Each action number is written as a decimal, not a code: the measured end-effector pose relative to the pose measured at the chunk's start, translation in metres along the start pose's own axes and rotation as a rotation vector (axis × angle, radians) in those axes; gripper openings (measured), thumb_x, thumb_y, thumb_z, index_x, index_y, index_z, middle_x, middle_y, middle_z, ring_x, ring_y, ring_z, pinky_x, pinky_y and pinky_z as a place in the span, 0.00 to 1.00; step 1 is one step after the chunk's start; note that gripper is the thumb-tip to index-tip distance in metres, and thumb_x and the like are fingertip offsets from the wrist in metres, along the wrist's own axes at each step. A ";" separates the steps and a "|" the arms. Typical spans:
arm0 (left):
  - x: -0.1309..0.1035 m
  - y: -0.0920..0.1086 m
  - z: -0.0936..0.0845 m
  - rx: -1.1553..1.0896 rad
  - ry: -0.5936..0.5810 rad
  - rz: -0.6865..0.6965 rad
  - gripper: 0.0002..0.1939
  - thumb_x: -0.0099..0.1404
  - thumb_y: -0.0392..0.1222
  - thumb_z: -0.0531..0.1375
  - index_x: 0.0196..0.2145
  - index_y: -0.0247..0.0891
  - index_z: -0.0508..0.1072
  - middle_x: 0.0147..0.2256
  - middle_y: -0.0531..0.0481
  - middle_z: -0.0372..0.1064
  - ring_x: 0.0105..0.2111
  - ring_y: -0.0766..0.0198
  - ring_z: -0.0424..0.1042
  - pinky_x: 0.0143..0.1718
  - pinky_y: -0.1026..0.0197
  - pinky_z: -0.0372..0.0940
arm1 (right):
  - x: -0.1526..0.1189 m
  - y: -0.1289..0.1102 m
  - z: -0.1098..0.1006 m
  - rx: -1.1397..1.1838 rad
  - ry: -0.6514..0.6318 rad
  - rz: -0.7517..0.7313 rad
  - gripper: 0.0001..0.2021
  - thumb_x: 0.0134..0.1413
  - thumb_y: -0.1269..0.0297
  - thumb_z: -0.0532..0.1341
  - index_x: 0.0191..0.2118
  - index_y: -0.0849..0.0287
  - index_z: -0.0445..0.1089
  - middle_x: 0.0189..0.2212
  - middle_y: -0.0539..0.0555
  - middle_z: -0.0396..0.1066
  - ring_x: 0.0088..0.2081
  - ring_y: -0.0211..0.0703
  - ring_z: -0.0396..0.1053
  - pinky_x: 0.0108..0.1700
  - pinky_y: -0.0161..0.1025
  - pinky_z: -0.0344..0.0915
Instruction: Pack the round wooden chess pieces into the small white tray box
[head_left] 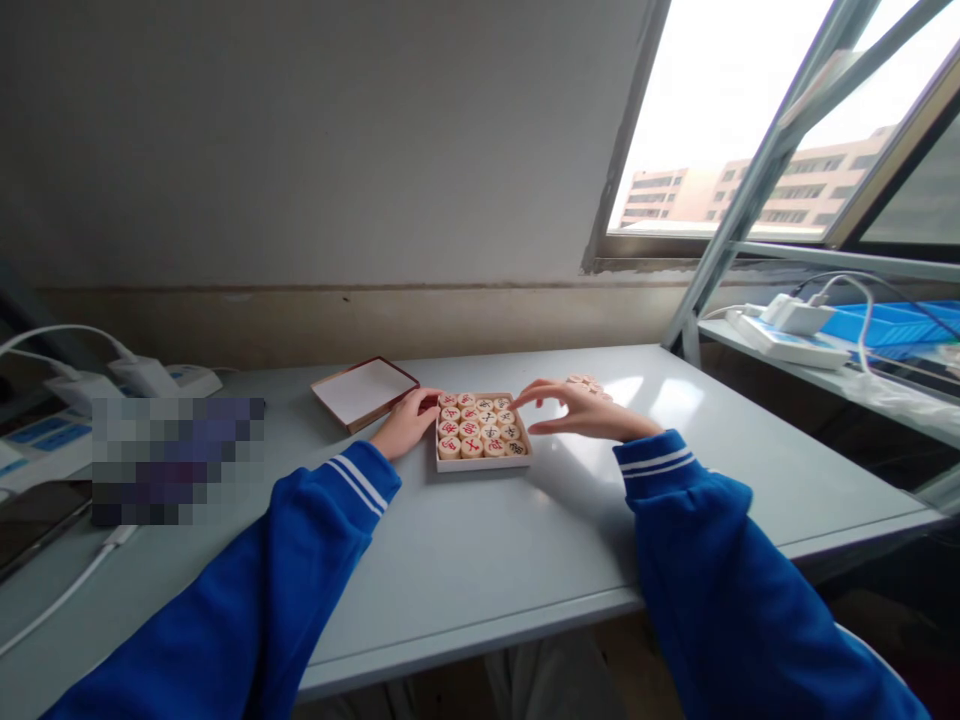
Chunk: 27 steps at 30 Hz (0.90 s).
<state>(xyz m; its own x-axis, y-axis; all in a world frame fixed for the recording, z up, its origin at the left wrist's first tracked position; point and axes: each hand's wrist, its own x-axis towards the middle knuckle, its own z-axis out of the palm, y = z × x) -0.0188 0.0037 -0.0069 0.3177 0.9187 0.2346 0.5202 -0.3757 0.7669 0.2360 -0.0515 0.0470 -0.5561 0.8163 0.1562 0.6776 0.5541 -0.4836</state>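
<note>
A shallow open box (484,464) sits on the desk in front of me, packed with rows of round wooden Chinese chess pieces (470,446). Red characters mark the pieces on its left side, black ones those on its right. My left hand (405,424) is at the box's left edge, its fingers curled against that side. Close to the right edge, my right hand (576,411) hovers with thumb and fingers spread, nothing between them. Behind it, partly covered, lie several more chess pieces (589,384) on the desk.
The box lid (365,393), white inside with a brown rim, lies behind my left hand. Power strips (191,380), white cables and a phone (41,520) occupy the left end. A metal frame (724,240) and a shelf with another power strip (787,338) stand right.
</note>
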 end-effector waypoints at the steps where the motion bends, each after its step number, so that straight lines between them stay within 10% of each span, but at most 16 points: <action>1: 0.000 -0.001 0.000 0.001 0.004 0.009 0.14 0.56 0.38 0.50 0.40 0.32 0.66 0.43 0.42 0.67 0.43 0.61 0.65 0.48 0.57 0.59 | 0.003 -0.007 0.005 0.060 -0.058 -0.058 0.15 0.47 0.58 0.58 0.43 0.55 0.68 0.40 0.53 0.66 0.40 0.41 0.63 0.42 0.37 0.60; 16: 0.000 -0.004 0.000 -0.057 -0.029 0.027 0.19 0.55 0.44 0.50 0.41 0.31 0.65 0.43 0.41 0.65 0.45 0.59 0.64 0.49 0.55 0.57 | 0.013 -0.023 0.022 0.016 0.026 -0.140 0.10 0.47 0.60 0.60 0.35 0.58 0.71 0.35 0.54 0.67 0.38 0.40 0.64 0.42 0.37 0.59; 27: 0.001 -0.004 0.000 -0.007 -0.027 0.016 0.16 0.56 0.41 0.50 0.41 0.32 0.65 0.44 0.42 0.65 0.46 0.59 0.64 0.49 0.56 0.58 | -0.043 0.047 -0.023 -0.363 0.183 0.436 0.11 0.40 0.55 0.61 0.32 0.53 0.72 0.34 0.55 0.67 0.41 0.51 0.60 0.44 0.47 0.56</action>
<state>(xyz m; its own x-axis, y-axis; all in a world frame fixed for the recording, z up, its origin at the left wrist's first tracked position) -0.0204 0.0058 -0.0094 0.3472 0.9090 0.2306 0.5093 -0.3892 0.7675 0.3030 -0.0568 0.0374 -0.1193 0.9780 0.1711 0.9640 0.1553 -0.2160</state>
